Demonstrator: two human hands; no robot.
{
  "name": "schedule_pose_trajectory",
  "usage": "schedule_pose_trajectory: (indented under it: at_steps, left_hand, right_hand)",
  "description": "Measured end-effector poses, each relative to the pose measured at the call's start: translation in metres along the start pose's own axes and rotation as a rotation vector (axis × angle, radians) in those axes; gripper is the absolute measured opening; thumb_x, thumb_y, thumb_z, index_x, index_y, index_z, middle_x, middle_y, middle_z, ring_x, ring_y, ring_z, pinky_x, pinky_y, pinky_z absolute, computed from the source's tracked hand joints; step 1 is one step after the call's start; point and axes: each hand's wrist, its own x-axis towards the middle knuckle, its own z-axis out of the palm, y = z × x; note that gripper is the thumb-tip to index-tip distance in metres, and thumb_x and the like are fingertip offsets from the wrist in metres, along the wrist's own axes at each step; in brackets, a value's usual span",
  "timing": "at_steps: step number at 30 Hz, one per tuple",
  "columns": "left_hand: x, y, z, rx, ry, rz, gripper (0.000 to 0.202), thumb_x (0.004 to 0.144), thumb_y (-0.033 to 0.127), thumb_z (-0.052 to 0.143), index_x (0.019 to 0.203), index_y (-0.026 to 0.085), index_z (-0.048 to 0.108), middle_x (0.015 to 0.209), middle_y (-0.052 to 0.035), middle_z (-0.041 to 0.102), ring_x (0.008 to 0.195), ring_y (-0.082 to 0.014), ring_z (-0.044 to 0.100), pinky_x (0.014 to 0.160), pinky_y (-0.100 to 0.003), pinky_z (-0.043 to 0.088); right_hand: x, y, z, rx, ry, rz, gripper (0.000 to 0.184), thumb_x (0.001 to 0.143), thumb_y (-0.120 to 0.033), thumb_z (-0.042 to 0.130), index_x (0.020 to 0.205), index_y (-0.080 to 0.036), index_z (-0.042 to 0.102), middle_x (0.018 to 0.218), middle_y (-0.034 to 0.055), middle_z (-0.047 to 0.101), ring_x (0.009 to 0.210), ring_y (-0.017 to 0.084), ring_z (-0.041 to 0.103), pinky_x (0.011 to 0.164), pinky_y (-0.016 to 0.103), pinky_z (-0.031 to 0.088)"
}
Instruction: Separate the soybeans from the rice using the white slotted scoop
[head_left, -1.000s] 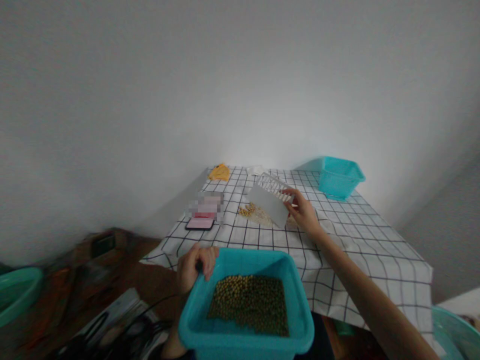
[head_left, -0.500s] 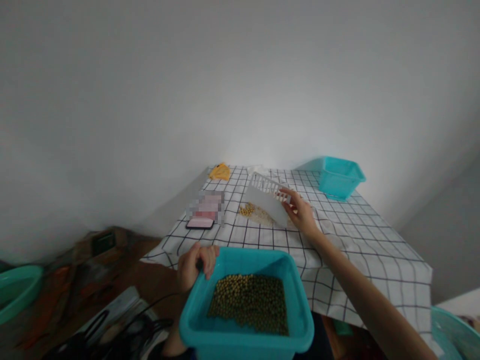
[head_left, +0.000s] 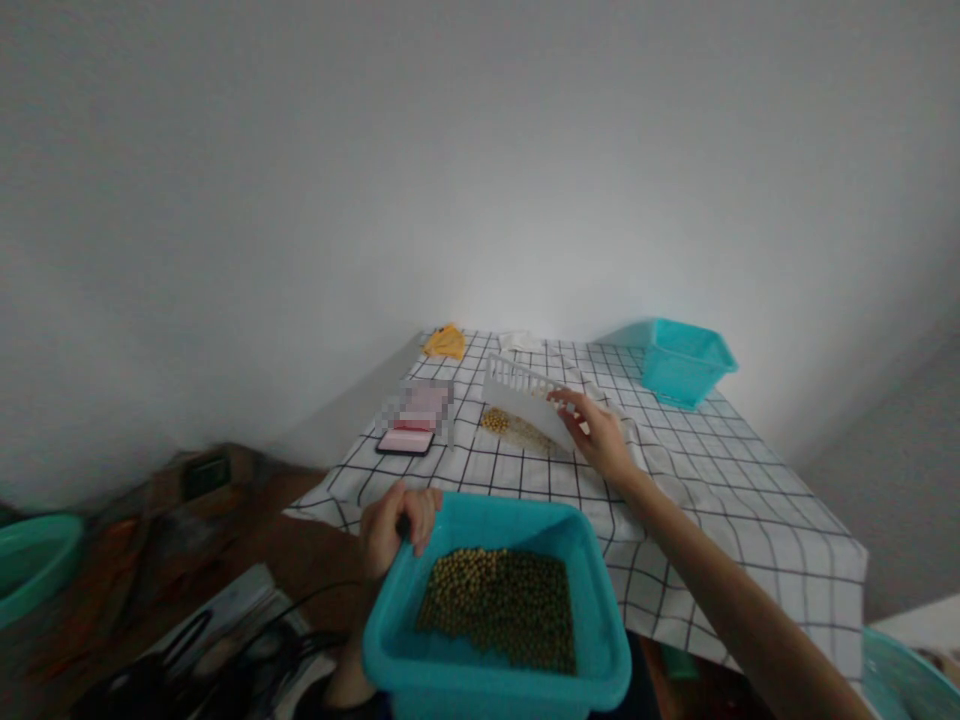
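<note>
My left hand (head_left: 399, 522) is closed over the far left corner of a turquoise plastic basin (head_left: 495, 677), and a small dark spot shows by its fingers. Round beans (head_left: 499, 605) cover much of the basin's bottom. Over the table, my right hand (head_left: 596, 435) pinches the right end of a white plastic piece with a row of slots along its top edge (head_left: 525, 398). That piece leans on a slant just behind a small heap of yellowish beans (head_left: 495, 420) and a thin patch of brownish bits (head_left: 531, 434). Whether it touches the cloth I cannot tell.
A white checked cloth (head_left: 720, 480) covers the table. On it are a phone (head_left: 405, 441), a yellow cloth-like item (head_left: 445, 342) and another turquoise basin (head_left: 686, 362). A green tub (head_left: 37, 560), a cardboard box (head_left: 202, 480) and dark cables lie low at the left.
The white slotted piece has tipped lower and shifted slightly left, with my right hand on it. My left hand keeps its hold on the basin.
</note>
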Motion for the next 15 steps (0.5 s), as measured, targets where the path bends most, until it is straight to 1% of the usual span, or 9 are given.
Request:
schedule_pose_trajectory:
  at_steps: [4,6,8,10,11,12,13,15]
  left_hand:
    - [0.0029,0.0010,-0.0034,0.045,-0.047,0.002,0.060,0.095,0.040,0.057,0.037,0.024,0.057,0.029,0.0010,0.044,0.036,-0.0146,0.036,0.060,-0.037,0.034]
    - [0.0034,0.0012,-0.0042,0.059,-0.048,0.000,0.061,0.095,0.040,0.057,0.037,0.024,0.056,0.028,0.0009,0.044,0.036,-0.0144,0.037,0.062,-0.037,0.035]
    - [0.0025,0.0012,-0.0036,0.052,-0.024,0.000,0.061,0.095,0.039,0.055,0.036,0.024,0.055,0.029,0.0013,0.043,0.035,-0.0140,0.036,0.061,-0.037,0.035]
    - [0.0006,0.0011,-0.0019,0.045,0.006,0.000,0.061,0.096,0.036,0.053,0.037,0.024,0.054,0.030,0.0017,0.042,0.036,-0.0140,0.035,0.061,-0.037,0.036]
    - [-0.0004,0.0011,-0.0009,0.043,0.016,-0.001,0.061,0.097,0.034,0.052,0.037,0.024,0.054,0.031,0.0017,0.042,0.037,-0.0142,0.036,0.061,-0.037,0.036]
    - [-0.0013,0.0010,0.0000,0.043,0.021,-0.004,0.061,0.098,0.034,0.051,0.038,0.024,0.053,0.032,0.0016,0.041,0.037,-0.0145,0.036,0.061,-0.037,0.037]
    - [-0.0020,0.0009,0.0009,0.043,0.023,-0.004,0.062,0.098,0.034,0.050,0.037,0.024,0.053,0.032,0.0015,0.041,0.038,-0.0147,0.036,0.061,-0.037,0.037]
    - [-0.0027,0.0008,0.0019,0.043,0.021,0.003,0.063,0.099,0.035,0.049,0.037,0.024,0.052,0.032,0.0015,0.039,0.039,-0.0152,0.036,0.060,-0.037,0.037]
  right_hand:
    - [-0.0003,-0.0010,0.0006,-0.020,-0.020,-0.066,0.027,0.103,-0.027,0.044,0.123,-0.029,0.062,0.122,0.0067,0.075,0.100,0.022,0.074,0.081,0.037,0.061]
    - [-0.0006,-0.0011,0.0015,-0.045,-0.022,-0.068,0.030,0.103,-0.028,0.045,0.128,-0.029,0.062,0.120,0.0072,0.075,0.097,0.023,0.074,0.082,0.038,0.060]
    - [-0.0005,-0.0009,0.0026,-0.072,-0.017,-0.004,0.038,0.102,-0.028,0.046,0.139,-0.029,0.057,0.106,0.0074,0.077,0.085,0.022,0.075,0.075,0.036,0.058]
    - [0.0001,-0.0001,0.0037,-0.077,-0.009,0.083,0.050,0.101,-0.029,0.048,0.150,-0.026,0.046,0.089,0.0057,0.076,0.074,0.022,0.073,0.067,0.033,0.056]
    - [0.0005,0.0005,0.0042,-0.070,-0.009,0.116,0.053,0.100,-0.030,0.049,0.153,-0.025,0.043,0.084,0.0047,0.075,0.071,0.022,0.072,0.065,0.032,0.054]
    - [0.0011,0.0013,0.0045,-0.065,-0.012,0.134,0.052,0.099,-0.030,0.049,0.151,-0.023,0.044,0.082,0.0043,0.075,0.071,0.022,0.071,0.064,0.031,0.053]
    - [0.0016,0.0023,0.0048,-0.064,-0.018,0.141,0.047,0.099,-0.031,0.049,0.145,-0.023,0.050,0.081,0.0044,0.074,0.071,0.022,0.071,0.063,0.030,0.051]
    - [0.0026,0.0043,0.0050,-0.076,-0.032,0.135,0.028,0.099,-0.032,0.049,0.120,-0.023,0.064,0.078,0.0045,0.073,0.070,0.022,0.069,0.062,0.029,0.049]
